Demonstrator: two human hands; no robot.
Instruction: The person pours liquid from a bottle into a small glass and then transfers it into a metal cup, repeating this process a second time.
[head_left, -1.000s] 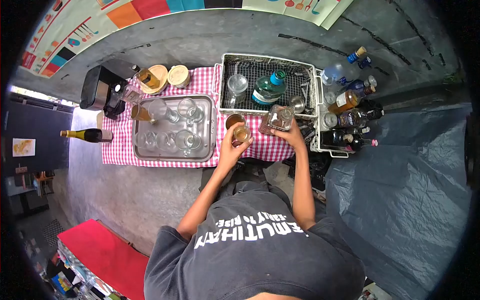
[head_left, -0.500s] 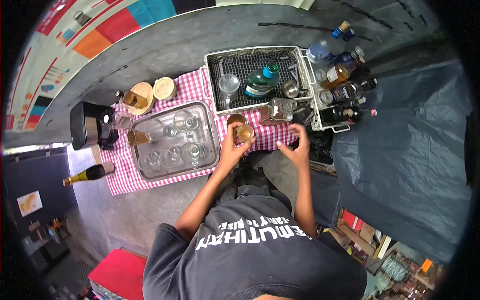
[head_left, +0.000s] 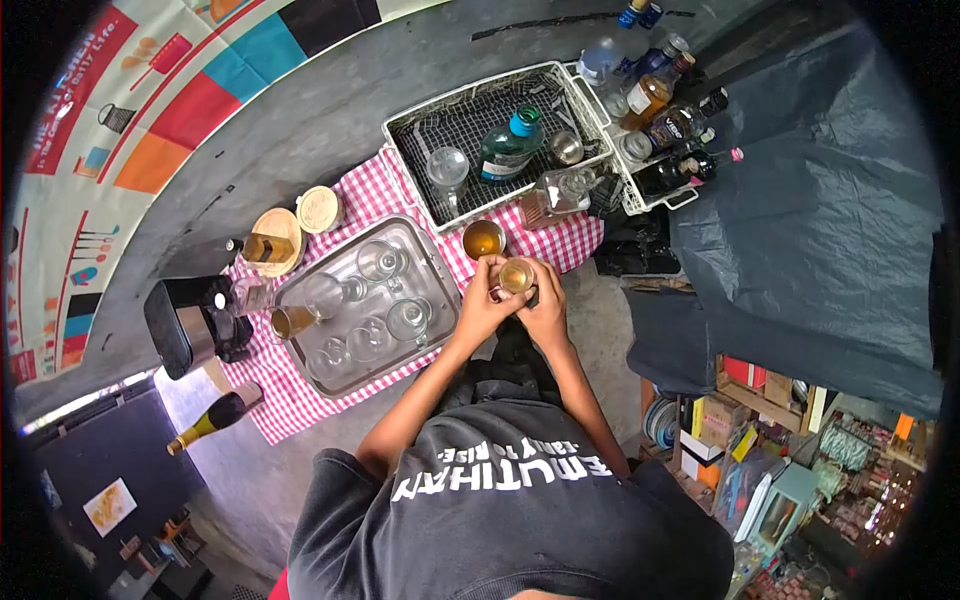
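Observation:
A small glass (head_left: pixel 516 276) with pale amber liquid is held between both hands at the table's front edge. My left hand (head_left: pixel 484 308) grips its left side, fingers curled round it. On the opposite side, my right hand (head_left: pixel 546 305) has its fingers closed against the glass. Just beyond them stands a cup (head_left: pixel 484 239) of darker amber liquid on the red checked cloth (head_left: pixel 368 186). To the left lies a grey tray (head_left: pixel 440 272) holding several clear glasses, among them a stemmed glass (head_left: pixel 408 318).
A white wire basket (head_left: pixel 395 165) at the back holds a green bottle (head_left: pixel 510 150) and a clear glass (head_left: pixel 447 172). A square decanter (head_left: pixel 555 197) sits before it. Several bottles crowd the right rack (head_left: pixel 637 205). A dark bottle (head_left: pixel 222 415) is at far left.
My right hand has come in from the right, where it was apart and open, and now meets the small glass. My left hand has kept hold of it. The camera view has turned slightly.

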